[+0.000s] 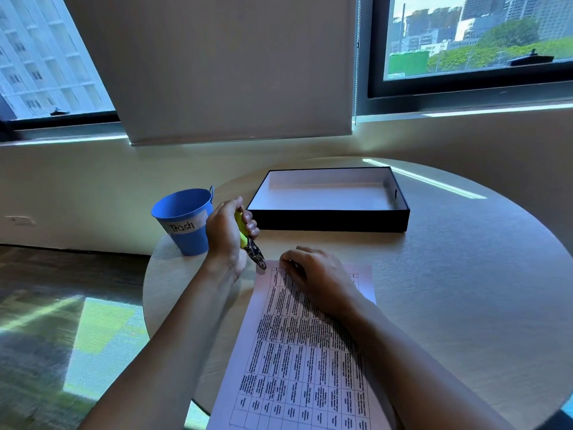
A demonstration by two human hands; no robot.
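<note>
The pale printed paper sheet (297,367) runs away under the pressing right hand (319,276); its far-left corner meets the yellow-handled metal punch (248,243), clenched in the left hand (224,234)'s grip.

A round, pale wooden desk (465,290) carries three things: a blue bucket (186,240) labelled "Trash" at its left edge, an open black box (328,220) with a white inside towards the far side, and a printed sheet (297,367) reaching its near edge.
</note>
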